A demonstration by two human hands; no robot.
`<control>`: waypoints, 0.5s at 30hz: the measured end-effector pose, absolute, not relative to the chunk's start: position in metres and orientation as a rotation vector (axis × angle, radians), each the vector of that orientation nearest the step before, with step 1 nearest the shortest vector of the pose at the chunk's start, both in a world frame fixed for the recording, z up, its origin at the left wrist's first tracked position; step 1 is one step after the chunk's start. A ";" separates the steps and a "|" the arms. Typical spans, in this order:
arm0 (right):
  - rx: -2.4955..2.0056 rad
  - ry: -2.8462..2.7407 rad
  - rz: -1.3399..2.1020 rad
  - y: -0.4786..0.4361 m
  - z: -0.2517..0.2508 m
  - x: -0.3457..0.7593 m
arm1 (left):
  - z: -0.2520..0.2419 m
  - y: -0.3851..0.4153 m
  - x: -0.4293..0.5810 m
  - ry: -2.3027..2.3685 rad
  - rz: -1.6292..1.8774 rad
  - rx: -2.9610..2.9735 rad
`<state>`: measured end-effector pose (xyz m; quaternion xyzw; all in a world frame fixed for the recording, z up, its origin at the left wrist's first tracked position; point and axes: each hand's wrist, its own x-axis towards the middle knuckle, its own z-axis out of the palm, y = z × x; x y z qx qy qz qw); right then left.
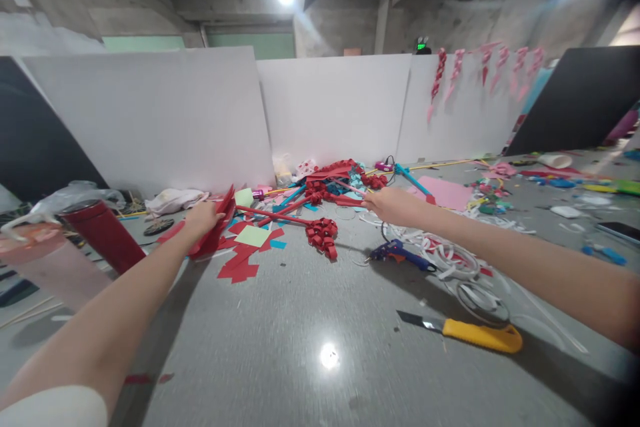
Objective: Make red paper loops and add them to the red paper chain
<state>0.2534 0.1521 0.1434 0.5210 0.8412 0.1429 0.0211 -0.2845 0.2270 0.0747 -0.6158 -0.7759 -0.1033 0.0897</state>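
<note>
My left hand (203, 217) is closed on the edge of folded red paper (220, 230), which stands up from the table. My right hand (393, 205) reaches across to the middle pile, fingers pinched at the end of a thin pink stick-like piece (350, 187); its fingertips are partly hidden. Between my hands lies a red curled-paper flower (323, 237) on a red stick. Red paper pieces (240, 270) and a pale green square (253, 235) lie near my left hand. Under my right forearm is a blue glue gun (400, 253) beside tangled white paper strips (453, 257).
A yellow-handled utility knife (483, 335) lies at front right, blade pointing left. A red flask (103, 233) and a pink bottle (53, 260) stand at left. White boards (330, 107) close off the back; paper twists (437, 83) hang there. A phone (620, 232) lies far right.
</note>
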 end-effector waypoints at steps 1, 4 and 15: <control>1.621 2.589 0.419 0.159 0.142 0.253 | 0.074 0.227 -0.284 -2.313 -0.270 -1.838; 1.616 2.547 0.341 0.180 0.134 0.251 | 0.075 0.227 -0.284 -2.276 -0.172 -1.863; 1.799 2.415 0.168 0.225 0.112 0.238 | 0.133 0.208 -0.259 -2.134 -0.361 -1.884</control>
